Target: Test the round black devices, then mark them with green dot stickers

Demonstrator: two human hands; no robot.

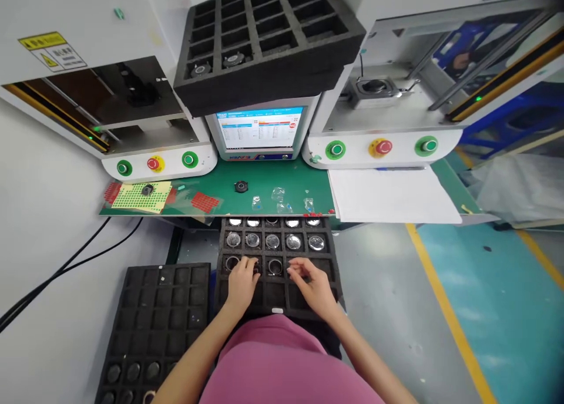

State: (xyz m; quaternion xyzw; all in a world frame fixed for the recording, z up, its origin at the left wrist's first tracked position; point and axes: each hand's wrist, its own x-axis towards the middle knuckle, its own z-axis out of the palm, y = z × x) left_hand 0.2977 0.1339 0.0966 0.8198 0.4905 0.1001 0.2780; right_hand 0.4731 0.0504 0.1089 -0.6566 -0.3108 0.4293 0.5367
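Left: my left hand [241,279] sits over the black foam tray [275,295], fingers curled into the compartment just right of a ring-like piece [232,263]; hold hidden, cannot tell. Centre: a round piece [275,267] lies in its own compartment between my hands. Right: my right hand [307,279] bends thumb and fingers together at the next compartment; grasp unclear. Judgement: pinch rims lightly, keep fingertips off faces.

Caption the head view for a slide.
Left hand and right hand over a black tray of round pieces, lit screen beyond.
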